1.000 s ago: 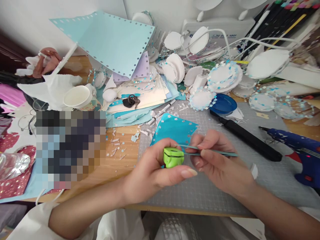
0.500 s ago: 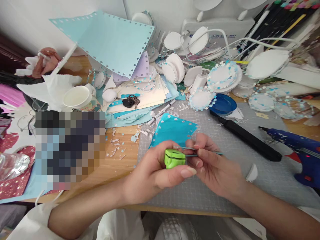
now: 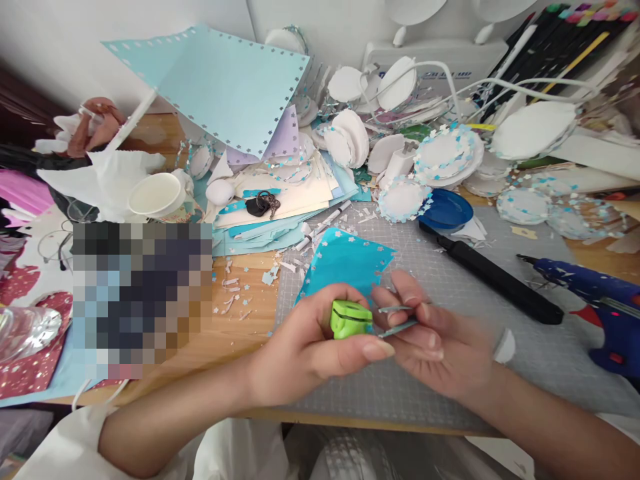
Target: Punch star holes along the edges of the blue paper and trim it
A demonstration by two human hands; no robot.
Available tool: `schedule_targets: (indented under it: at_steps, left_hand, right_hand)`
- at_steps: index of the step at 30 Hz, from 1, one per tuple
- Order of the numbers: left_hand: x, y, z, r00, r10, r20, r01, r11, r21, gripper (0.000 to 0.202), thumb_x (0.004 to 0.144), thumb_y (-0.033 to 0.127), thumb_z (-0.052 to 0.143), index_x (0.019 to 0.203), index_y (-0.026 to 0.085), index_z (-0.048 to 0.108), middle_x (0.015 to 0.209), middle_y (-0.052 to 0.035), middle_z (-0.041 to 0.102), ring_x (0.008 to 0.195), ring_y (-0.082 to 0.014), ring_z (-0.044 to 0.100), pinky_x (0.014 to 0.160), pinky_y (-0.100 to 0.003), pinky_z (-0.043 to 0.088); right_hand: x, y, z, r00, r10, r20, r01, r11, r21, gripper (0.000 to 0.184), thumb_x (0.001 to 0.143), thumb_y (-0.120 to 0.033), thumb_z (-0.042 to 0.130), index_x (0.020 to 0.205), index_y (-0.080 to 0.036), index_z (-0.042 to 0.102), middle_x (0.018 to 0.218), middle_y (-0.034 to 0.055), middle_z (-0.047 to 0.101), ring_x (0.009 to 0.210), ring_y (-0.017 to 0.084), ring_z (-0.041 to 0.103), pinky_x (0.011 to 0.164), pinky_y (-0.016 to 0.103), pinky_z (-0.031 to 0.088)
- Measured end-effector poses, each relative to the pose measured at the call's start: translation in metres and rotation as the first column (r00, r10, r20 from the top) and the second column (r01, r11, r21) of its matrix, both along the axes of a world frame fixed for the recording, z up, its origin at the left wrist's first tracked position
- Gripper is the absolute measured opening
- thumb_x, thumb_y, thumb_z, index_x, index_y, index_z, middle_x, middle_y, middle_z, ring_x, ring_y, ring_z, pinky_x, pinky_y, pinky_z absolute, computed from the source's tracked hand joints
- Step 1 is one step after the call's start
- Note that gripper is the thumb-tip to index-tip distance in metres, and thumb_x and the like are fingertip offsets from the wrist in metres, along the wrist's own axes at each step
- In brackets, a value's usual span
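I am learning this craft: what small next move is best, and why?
Perhaps guide the thin strips into the green craft punch: the right hand pinches them, their near ends seem clear of it, and the left hand grips it.

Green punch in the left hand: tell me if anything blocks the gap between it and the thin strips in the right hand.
Nothing visible does. The ends of the thin strips face the green punch across a small open gap; the left thumb lies just below.
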State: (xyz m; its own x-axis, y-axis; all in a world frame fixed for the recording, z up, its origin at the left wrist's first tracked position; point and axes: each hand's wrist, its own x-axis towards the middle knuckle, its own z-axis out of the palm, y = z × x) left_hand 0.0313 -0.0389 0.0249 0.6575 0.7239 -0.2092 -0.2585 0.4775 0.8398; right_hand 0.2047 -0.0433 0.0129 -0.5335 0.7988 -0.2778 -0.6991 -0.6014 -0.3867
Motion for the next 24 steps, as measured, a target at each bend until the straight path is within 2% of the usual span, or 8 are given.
schedule_targets:
  at_steps: [8,10,13,16,19,22,24]
  left_hand:
    - [-0.002,0.001,-0.001,0.999,0.015,-0.045,-0.014,1.0,0.026,0.042,0.072,0.044,0.075,0.087,0.018,0.045,0.06,0.0073,0.038,0.053,-0.0064,0.034,0.047,-0.019,0.028]
    - [-0.003,0.001,0.0,0.998,0.015,-0.061,-0.011,0.998,0.056,0.042,0.074,0.044,0.073,0.089,0.018,0.044,0.06,0.0076,0.037,0.053,-0.0063,0.033,0.047,-0.018,0.028]
    - [-0.004,0.001,0.0,0.995,0.045,-0.085,-0.031,0.987,0.158,0.033,0.081,0.035,0.068,0.093,0.02,0.041,0.064,0.0071,0.039,0.054,-0.0064,0.033,0.048,-0.017,0.031]
    - [-0.005,0.002,-0.001,0.984,0.112,-0.14,-0.059,0.94,0.337,0.022,0.087,0.022,0.061,0.095,0.022,0.041,0.074,0.0046,0.044,0.06,-0.0065,0.04,0.054,-0.017,0.038]
    - [-0.007,0.003,-0.003,0.962,0.177,-0.209,-0.044,0.853,0.521,0.02,0.087,0.015,0.059,0.096,0.023,0.042,0.085,0.002,0.047,0.067,-0.0068,0.045,0.059,-0.016,0.043]
    - [-0.008,0.003,-0.003,0.945,0.213,-0.25,-0.013,0.785,0.619,0.024,0.086,0.013,0.061,0.099,0.023,0.043,0.09,0.0015,0.048,0.069,-0.0068,0.047,0.062,-0.017,0.043]
    - [-0.009,0.002,-0.003,0.94,0.22,-0.261,-0.005,0.773,0.635,0.025,0.085,0.013,0.062,0.099,0.023,0.044,0.088,0.0018,0.05,0.069,-0.0071,0.048,0.063,-0.018,0.043]
  right_hand:
    - [0.006,0.005,0.008,0.991,-0.092,0.097,0.092,0.996,0.008,0.014,0.066,-0.016,0.08,0.067,-0.02,0.067,0.067,-0.0042,0.066,0.048,-0.001,0.054,0.044,0.003,0.044]
    - [0.006,0.006,0.009,0.982,-0.126,0.144,0.119,0.992,0.051,0.014,0.066,-0.016,0.08,0.066,-0.02,0.067,0.066,-0.0042,0.064,0.048,-0.001,0.052,0.045,0.005,0.045]
    - [0.009,0.007,0.007,0.964,-0.18,0.197,0.144,0.973,0.183,0.012,0.069,-0.018,0.078,0.07,-0.022,0.067,0.068,-0.0044,0.061,0.049,0.002,0.051,0.045,0.011,0.046]
    - [0.013,0.008,0.005,0.95,-0.217,0.226,0.138,0.937,0.32,0.011,0.072,-0.022,0.076,0.073,-0.025,0.065,0.074,-0.0032,0.059,0.053,0.005,0.053,0.048,0.018,0.048]
    - [0.016,0.01,0.006,0.939,-0.239,0.248,0.133,0.915,0.38,0.011,0.072,-0.022,0.074,0.073,-0.025,0.064,0.079,-0.0019,0.058,0.059,0.007,0.054,0.053,0.021,0.048]
    - [0.017,0.011,0.009,0.931,-0.255,0.262,0.133,0.904,0.405,0.012,0.071,-0.022,0.074,0.072,-0.025,0.063,0.08,-0.0014,0.058,0.059,0.008,0.055,0.052,0.021,0.048]
    - [0.017,0.01,0.011,0.926,-0.261,0.272,0.13,0.898,0.421,0.012,0.072,-0.023,0.074,0.072,-0.025,0.063,0.076,-0.0017,0.058,0.057,0.008,0.054,0.051,0.022,0.047]
